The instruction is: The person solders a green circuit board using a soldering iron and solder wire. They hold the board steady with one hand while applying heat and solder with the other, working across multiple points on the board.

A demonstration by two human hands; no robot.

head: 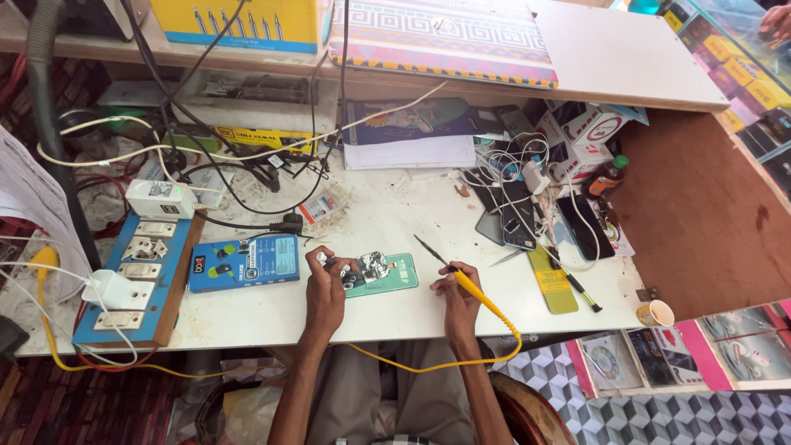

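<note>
An opened green phone [386, 274] lies face down on the white worktable [395, 222], its insides showing. My left hand [325, 284] rests at the phone's left end, fingers pinched on a small dark part there. My right hand [458, 288] grips a yellow-handled soldering iron [461, 276]; its thin tip points up and left, just right of the phone and lifted off it. The iron's yellow cord [461, 361] loops down over the table's front edge.
A blue box [245, 262] lies left of the phone, beside a blue switchboard [136, 276] with plugs. Several phones [527, 218], cables, tweezers and a yellow strip [553, 284] lie to the right. A small cup [656, 313] stands at the right edge. Tangled wires fill the back.
</note>
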